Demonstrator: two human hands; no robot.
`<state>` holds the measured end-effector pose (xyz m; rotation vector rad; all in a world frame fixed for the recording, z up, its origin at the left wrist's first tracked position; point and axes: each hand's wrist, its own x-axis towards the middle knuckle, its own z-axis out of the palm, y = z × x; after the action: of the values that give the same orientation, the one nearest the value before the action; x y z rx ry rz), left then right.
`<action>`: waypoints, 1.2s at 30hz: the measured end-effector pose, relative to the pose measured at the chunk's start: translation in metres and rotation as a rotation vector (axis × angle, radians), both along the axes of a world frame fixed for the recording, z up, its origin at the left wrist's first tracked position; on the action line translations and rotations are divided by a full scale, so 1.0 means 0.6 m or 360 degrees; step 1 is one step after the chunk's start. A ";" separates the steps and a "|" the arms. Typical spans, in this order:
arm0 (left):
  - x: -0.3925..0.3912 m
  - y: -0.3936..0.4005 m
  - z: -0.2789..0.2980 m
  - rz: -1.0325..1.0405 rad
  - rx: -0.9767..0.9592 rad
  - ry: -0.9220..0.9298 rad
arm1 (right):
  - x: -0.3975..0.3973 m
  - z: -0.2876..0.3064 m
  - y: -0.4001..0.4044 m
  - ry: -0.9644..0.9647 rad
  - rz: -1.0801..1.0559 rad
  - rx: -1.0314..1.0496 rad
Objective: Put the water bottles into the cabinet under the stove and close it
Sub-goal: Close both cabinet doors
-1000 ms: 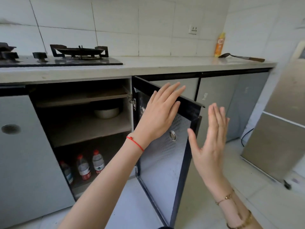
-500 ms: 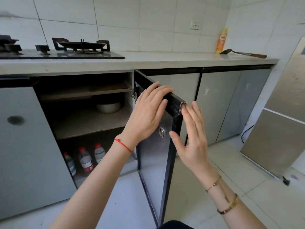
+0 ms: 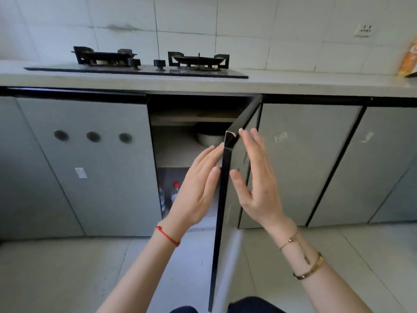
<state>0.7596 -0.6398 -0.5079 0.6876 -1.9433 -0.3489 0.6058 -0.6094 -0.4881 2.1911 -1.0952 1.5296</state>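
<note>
At the centre of the frame a black-edged grey cabinet door (image 3: 222, 199) stands ajar, edge-on. The left hand (image 3: 198, 186) lies flat with straight fingers against its inner side; the right hand (image 3: 257, 177), fingers straight, presses its outer face. Neither grips anything. Two clear red-capped water bottles (image 3: 173, 193) stand on the cabinet's bottom shelf, lower centre-left, under the black gas stove (image 3: 146, 64).
</note>
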 end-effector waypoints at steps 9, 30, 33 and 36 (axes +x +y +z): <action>0.064 -0.015 -0.058 0.0388 0.0134 0.0059 | 0.071 0.021 -0.073 0.0183 0.0067 0.0005; 0.144 -0.210 -0.066 0.1182 0.0357 -0.0332 | 0.188 0.034 -0.319 0.0579 -0.0082 0.0125; 0.144 -0.239 -0.082 0.1173 0.0416 -0.0334 | 0.197 0.031 -0.355 0.0649 -0.0177 0.0130; 0.148 -0.268 -0.095 0.1163 0.0482 -0.0302 | 0.207 0.033 -0.385 0.0693 -0.0251 0.0129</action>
<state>0.8483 -0.8007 -0.5652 1.6076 -1.6790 -0.1175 0.7298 -0.8406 -0.4685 2.2765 -1.1603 0.8970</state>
